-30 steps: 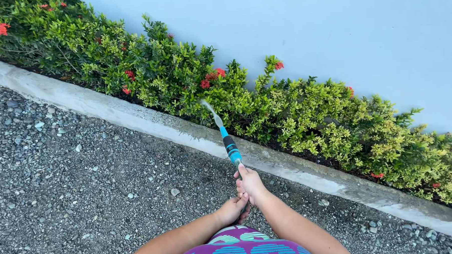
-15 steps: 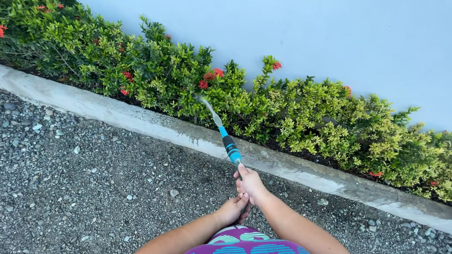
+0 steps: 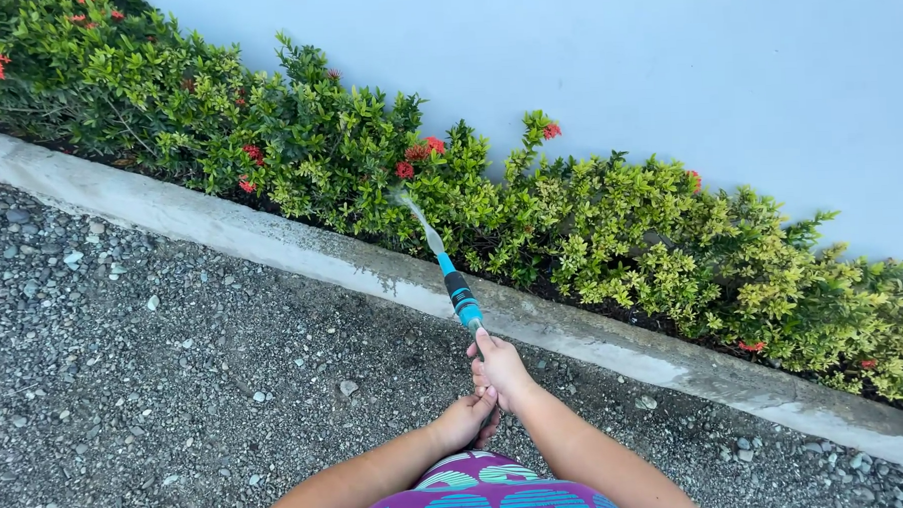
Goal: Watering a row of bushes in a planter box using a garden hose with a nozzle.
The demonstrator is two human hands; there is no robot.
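A blue and black hose nozzle (image 3: 459, 292) points up and away from me at a low green hedge (image 3: 389, 171) with small red flowers. A thin jet of water (image 3: 415, 211) leaves its tip and reaches the leaves. My right hand (image 3: 500, 367) grips the hose just behind the nozzle, with the index finger stretched along it. My left hand (image 3: 461, 420) closes on the hose a little lower, right under the right hand. The hose itself is hidden by both hands.
A concrete kerb (image 3: 271, 245) runs diagonally between the hedge and the grey gravel ground (image 3: 156, 385) I stand on. Behind the hedge rises a plain pale blue wall (image 3: 615, 68). My purple patterned shirt (image 3: 485, 488) shows at the bottom edge.
The view has drifted slightly, with the hedge and kerb sliding a little to the left. The water jet now lands a touch higher on the leaves. Both hands keep their grip.
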